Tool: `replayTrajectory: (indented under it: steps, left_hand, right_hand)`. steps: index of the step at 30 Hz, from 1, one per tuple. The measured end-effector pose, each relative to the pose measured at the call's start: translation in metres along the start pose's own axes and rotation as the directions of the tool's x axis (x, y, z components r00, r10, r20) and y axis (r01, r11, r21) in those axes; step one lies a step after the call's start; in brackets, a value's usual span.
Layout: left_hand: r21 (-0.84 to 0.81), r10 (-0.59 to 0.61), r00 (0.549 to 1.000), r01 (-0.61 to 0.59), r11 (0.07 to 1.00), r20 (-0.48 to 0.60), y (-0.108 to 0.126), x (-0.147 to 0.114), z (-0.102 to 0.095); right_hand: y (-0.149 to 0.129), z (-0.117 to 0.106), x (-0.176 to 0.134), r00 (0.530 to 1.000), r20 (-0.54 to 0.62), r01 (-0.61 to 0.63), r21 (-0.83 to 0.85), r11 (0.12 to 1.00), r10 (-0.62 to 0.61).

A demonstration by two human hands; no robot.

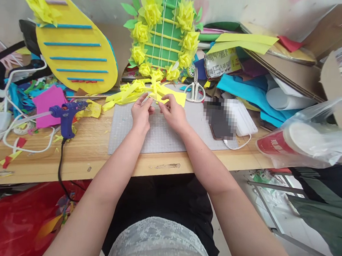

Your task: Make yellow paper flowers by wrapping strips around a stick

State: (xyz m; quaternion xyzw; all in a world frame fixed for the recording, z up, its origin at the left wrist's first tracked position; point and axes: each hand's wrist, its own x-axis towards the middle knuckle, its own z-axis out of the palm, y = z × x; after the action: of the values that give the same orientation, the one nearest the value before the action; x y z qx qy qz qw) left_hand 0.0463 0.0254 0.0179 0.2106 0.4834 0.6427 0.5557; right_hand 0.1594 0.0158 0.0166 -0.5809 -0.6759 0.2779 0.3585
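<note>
1. We see a grey mat [162, 137] on a wooden desk [86, 149].
2. Near its far edge, left hand [142, 112] and right hand [174, 111] curl fingers nearly closed by yellow paper [179, 98]; we cannot tell their grip.
3. A clear bag [332, 134] holds a red cup [272, 143].

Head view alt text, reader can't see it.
A person's two hands close together over a gray mat, beside yellow paper; anything held is unclear. Behind stand a green stringed craft piece edged with yellow flowers and a blue-striped yellow board; scissors lie nearby.
</note>
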Motion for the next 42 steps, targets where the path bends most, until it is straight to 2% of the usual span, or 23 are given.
replayTrajectory:
  steps: [5,9,15,19,21,22,24,26,28,31,34,39,42]
  left_hand:
    - [-0.119,-0.045,0.999,0.044,0.992,-0.003,0.005,0.001,-0.002]
    - [-0.13,-0.053,0.998,0.055,0.99,0.017,0.005,-0.001,-0.001]
    - [-0.104,-0.05,0.999,0.052,0.993,0.022,0.004,-0.001,0.0]
    - [-0.149,-0.073,0.997,0.07,0.986,-0.017,0.008,-0.001,0.0]
    - [-0.187,-0.131,0.991,0.126,0.974,-0.014,0.011,-0.002,0.0]
    - [-0.205,-0.175,0.985,0.173,0.963,0.008,0.014,-0.003,0.001]
    - [-0.234,-0.273,0.958,0.285,0.929,0.087,0.018,-0.005,0.001]
    - [-0.257,-0.358,0.917,0.394,0.882,0.177,0.022,-0.008,0.001]
    - [-0.277,-0.424,0.871,0.483,0.831,0.248,0.025,-0.009,0.0]
    - [-0.275,-0.517,0.792,0.602,0.75,0.325,0.025,-0.009,-0.001]
    - [-0.267,-0.57,0.741,0.665,0.698,0.355,0.023,-0.007,-0.002]
    - [-0.26,-0.572,0.752,0.654,0.71,0.328,0.02,-0.005,-0.002]
    - [-0.218,-0.536,0.795,0.598,0.771,0.285,0.019,-0.006,-0.002]
  right_hand:
    - [0.004,0.007,0.0,0.999,-0.032,0.038,0.147,0.988,-0.033]
    - [0.007,0.011,0.002,0.999,-0.006,0.034,0.277,0.96,-0.034]
    - [0.003,0.013,0.001,0.999,0.032,-0.031,0.299,0.954,0.022]
    - [-0.001,0.009,0.0,0.993,-0.073,-0.061,0.339,0.939,0.091]
    - [0.0,0.005,0.004,0.976,-0.114,-0.11,0.479,0.871,0.186]
    - [0.001,0.004,0.006,0.966,-0.095,-0.147,0.568,0.81,0.242]
    - [0.005,0.002,0.012,0.946,0.024,-0.243,0.716,0.654,0.324]
    - [0.009,0.003,0.015,0.94,0.138,-0.295,0.788,0.54,0.312]
    - [0.012,0.006,0.016,0.959,0.184,-0.271,0.82,0.504,0.218]
    - [0.015,0.01,0.015,0.985,0.15,-0.173,0.833,0.525,0.086]
    - [0.017,0.012,0.016,0.996,0.076,-0.093,0.788,0.608,0.053]
    - [0.02,0.008,0.019,0.998,-0.009,-0.046,0.657,0.752,0.069]
    - [0.019,0.006,0.019,0.996,-0.059,-0.021,0.606,0.795,0.071]
